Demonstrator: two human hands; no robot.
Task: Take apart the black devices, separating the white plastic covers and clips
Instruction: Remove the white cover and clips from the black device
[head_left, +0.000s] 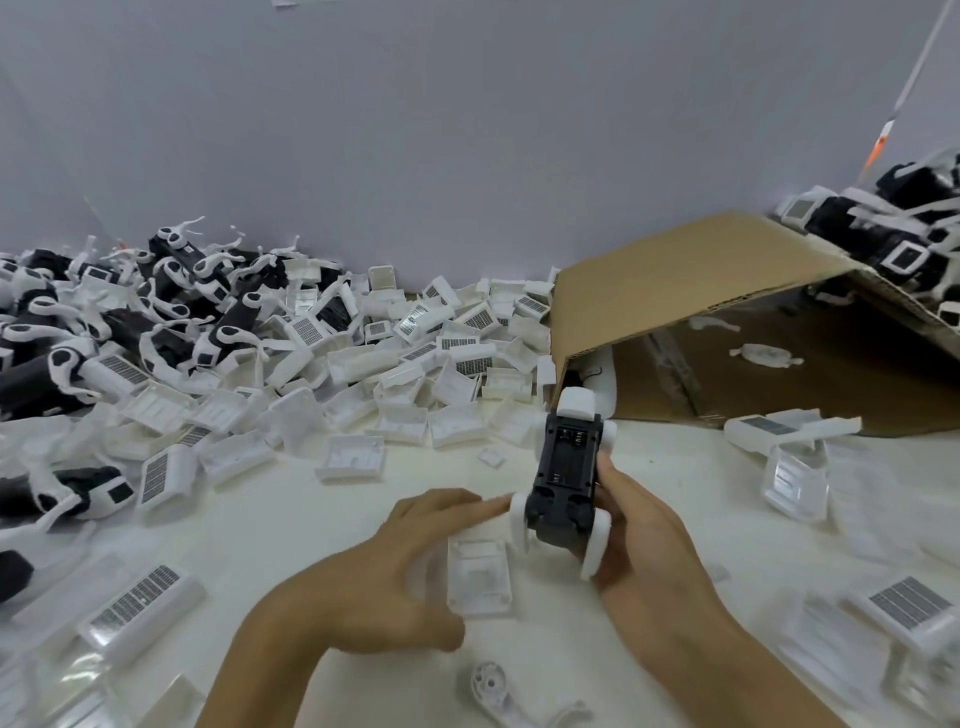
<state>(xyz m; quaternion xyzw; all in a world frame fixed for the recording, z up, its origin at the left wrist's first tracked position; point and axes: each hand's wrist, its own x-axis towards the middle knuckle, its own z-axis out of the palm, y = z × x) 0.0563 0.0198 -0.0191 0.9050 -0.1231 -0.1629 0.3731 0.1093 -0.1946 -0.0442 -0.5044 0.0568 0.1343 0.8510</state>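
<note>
At the far left of the white counter lies a heap of black devices with white clips still on them, and beside it a wide spread of loose white covers runs along the wall. Nearer, the left hand reaches across with fingers stretched out, its fingertips touching the lower white clip of the black device, while a single white cover lies on the counter just under that hand. The right hand grips the device from its right side, holding it tilted above the counter with its open back facing up. Behind it an open cardboard box lies on its side
</note>
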